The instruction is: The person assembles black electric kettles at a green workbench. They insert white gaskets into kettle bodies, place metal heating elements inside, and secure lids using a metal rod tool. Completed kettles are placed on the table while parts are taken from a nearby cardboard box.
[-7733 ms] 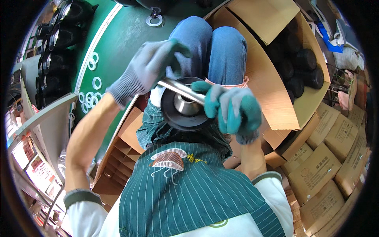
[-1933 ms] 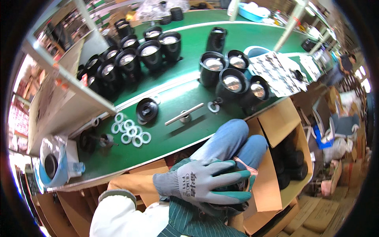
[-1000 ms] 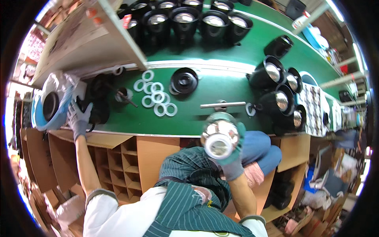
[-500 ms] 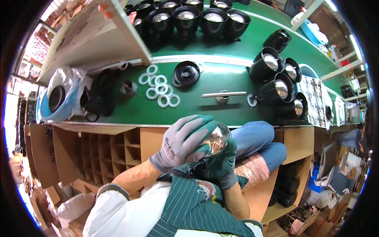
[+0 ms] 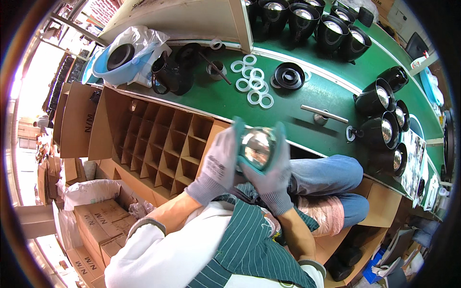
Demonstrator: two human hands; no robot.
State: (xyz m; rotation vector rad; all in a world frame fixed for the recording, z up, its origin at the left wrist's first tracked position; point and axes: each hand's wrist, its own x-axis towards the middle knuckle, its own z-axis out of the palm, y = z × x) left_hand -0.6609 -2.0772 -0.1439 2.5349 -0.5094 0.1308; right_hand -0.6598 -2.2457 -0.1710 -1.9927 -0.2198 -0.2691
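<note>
1. Blur softens both gloved hands and the shiny round reflector point(image 5: 258, 147) between them, so its inner detail is hard to make out; only a bright silvery bowl shape shows.
2. Fingertips of both gloves are smeared by motion, and exactly where each one touches the reflector's rim cannot be told.
3. The left hand point(image 5: 218, 165), in a grey glove with green tips, is curled against the reflector's left side, fingers closed onto its edge.
4. The right hand point(image 5: 271, 175), gloved the same way, cups the reflector from below and from the right, fingers wrapped up around it. The two hands are together, clamped on this one piece.
5. The reflector sits just in front of the green workbench point(image 5: 288, 108), above the person's lap and blue jeans point(image 5: 326, 175).
6. On the workbench beyond the reflector lie white rings point(image 5: 252, 86), a black round cap point(image 5: 288, 76) just right of them, and a metal bar point(image 5: 324, 114).
7. Black lamp housings point(image 5: 382, 129) stand right of the reflector; more at the workbench's far edge are cut off by the frame.
8. Left of the reflector, a cardboard divider box point(image 5: 158, 139) sits under the workbench edge.
</note>
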